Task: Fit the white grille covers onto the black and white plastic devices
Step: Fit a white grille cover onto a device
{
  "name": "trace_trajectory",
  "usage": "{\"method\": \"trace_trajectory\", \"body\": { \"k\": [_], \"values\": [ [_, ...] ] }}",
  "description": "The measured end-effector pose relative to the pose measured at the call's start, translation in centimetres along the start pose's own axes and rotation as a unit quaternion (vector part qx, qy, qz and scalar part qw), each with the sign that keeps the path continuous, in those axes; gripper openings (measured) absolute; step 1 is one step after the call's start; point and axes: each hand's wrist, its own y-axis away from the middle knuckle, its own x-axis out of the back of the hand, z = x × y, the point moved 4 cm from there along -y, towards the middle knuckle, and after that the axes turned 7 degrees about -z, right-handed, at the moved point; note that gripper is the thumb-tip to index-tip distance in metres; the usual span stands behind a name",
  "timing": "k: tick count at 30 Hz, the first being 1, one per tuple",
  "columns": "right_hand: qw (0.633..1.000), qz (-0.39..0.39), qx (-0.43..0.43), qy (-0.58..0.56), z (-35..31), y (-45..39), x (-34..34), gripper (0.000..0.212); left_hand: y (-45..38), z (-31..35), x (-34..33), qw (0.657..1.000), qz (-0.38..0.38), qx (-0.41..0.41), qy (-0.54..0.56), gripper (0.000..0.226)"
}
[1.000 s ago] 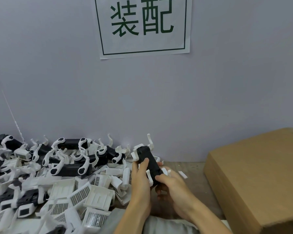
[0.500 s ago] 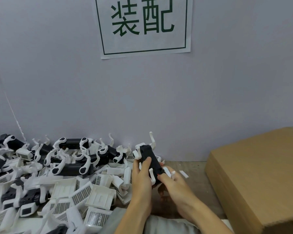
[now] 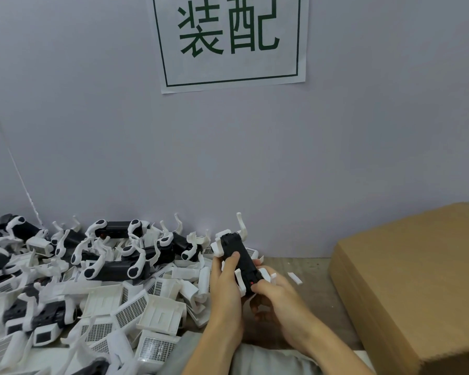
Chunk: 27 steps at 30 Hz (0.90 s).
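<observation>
- Both hands hold one black and white device (image 3: pixel 237 262) just above the wooden bench (image 3: pixel 309 288), in front of the grey wall and at the right edge of the parts heap
- The left hand (image 3: pixel 224 289) wraps the device's left flank, its thumb lying across the black body; the fingers behind are hidden
- The right hand (image 3: pixel 275 299) clamps the near end, thumb pressed on the black face beside a small red dot, other fingers curled underneath
- Loose white grille covers (image 3: pixel 132 311) lie in the near part of the heap, left of the hands, some mesh-side up and some showing their hollow backs; none is in either hand that I can see
- More devices (image 3: pixel 114 270) are piled further back against the wall, legs tangled together
- A closed cardboard box (image 3: pixel 406 288) sits well to the right, and a small white scrap (image 3: pixel 295 278) lies on the bench between it and the hands
- Judging by looks, the device is light, rigid moulded plastic with a smooth, slightly slippery body; the thin curved white legs look like the weak points
- Best held by the black body's long sides, never by a leg
- A cover looks stiff at its frame and delicate at its mesh, so pinch it by the rim and press at the edges
</observation>
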Motion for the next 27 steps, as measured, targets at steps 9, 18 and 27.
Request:
{"method": "trace_trajectory", "body": {
  "k": [9,18,27],
  "values": [
    [1.000,0.010,0.003,0.001,-0.14,0.09,0.11,0.018,-0.12,-0.21,-0.05,1.000,0.000,-0.014,-0.018,0.014],
    [1.000,0.001,0.006,-0.008,0.01,-0.18,0.01,0.021,-0.01,0.04,-0.06,1.000,-0.002,0.008,0.018,0.019],
    [0.999,0.034,-0.020,0.008,0.12,-0.14,0.35,0.021,0.26,0.11,-0.12,1.000,0.004,0.012,0.008,0.017]
  ]
}}
